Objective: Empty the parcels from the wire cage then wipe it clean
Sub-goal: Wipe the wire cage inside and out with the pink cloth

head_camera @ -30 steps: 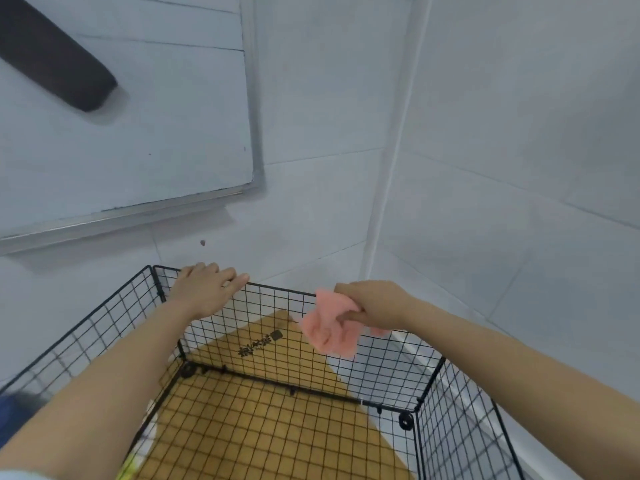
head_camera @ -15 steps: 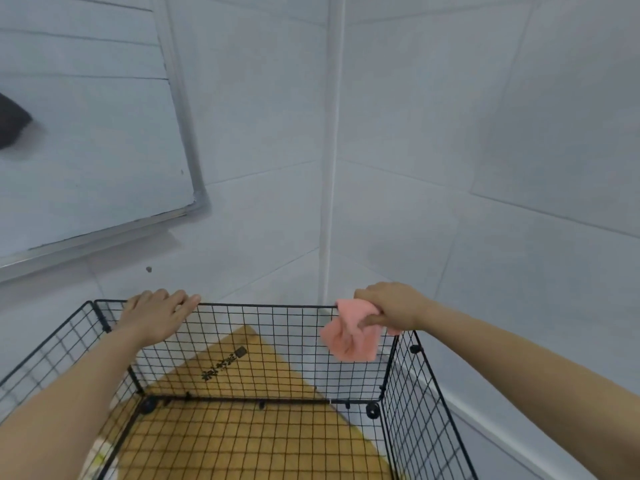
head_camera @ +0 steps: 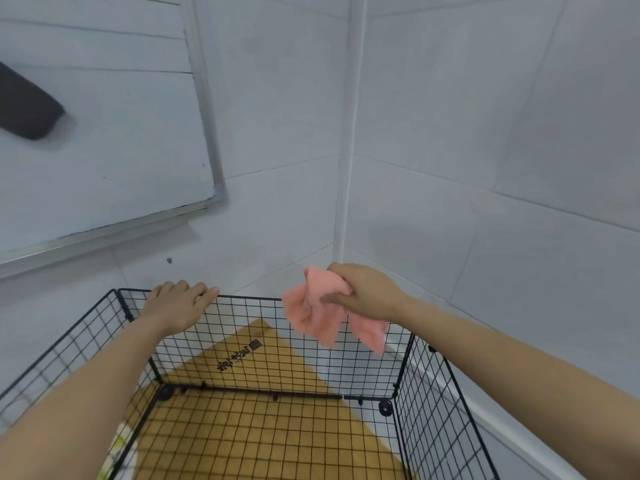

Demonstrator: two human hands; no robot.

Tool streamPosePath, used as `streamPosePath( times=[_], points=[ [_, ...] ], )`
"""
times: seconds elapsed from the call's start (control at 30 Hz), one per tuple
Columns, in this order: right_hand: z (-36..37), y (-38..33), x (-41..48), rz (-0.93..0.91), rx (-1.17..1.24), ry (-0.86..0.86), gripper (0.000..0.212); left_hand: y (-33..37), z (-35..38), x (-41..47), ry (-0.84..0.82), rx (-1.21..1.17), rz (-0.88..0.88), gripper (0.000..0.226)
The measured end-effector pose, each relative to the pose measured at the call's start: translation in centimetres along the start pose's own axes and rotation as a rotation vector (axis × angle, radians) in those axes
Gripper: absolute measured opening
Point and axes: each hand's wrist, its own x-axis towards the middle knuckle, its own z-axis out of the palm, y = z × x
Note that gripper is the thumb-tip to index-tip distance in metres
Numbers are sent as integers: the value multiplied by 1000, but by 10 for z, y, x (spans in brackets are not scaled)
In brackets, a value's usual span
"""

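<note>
A black wire cage (head_camera: pixel 426 393) stands open-topped below me in a corner of grey tiled walls. No parcels show inside it; through its mesh floor I see a brown cardboard sheet (head_camera: pixel 263 431) with black print. My left hand (head_camera: pixel 178 306) rests on the far top rim near the cage's back left corner, fingers curled over the wire. My right hand (head_camera: pixel 363 292) grips a crumpled pink cloth (head_camera: pixel 317 315) at the far rim, toward the back right corner. The cloth hangs down over the far mesh panel.
A whiteboard (head_camera: pixel 104 140) with a metal frame hangs on the left wall, with a dark grey object (head_camera: pixel 24 109) against it. A white pipe (head_camera: pixel 349 133) runs down the wall corner. A white baseboard (head_camera: pixel 491 417) runs along the right wall beside the cage.
The view has swung between frames. My right hand with the pink cloth has shifted along the far rim, and more cloth now hangs down. My left hand stays on the rim.
</note>
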Motion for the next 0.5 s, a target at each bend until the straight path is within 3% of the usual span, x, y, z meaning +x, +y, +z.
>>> streamPosePath(
  times=[0.33, 0.5],
  points=[
    [6, -42, 86, 115, 166, 284, 32, 6, -13, -9, -67, -8, 15, 64],
    [25, -57, 128, 124, 154, 199, 41, 5, -13, -8, -88, -25, 16, 64]
  ],
)
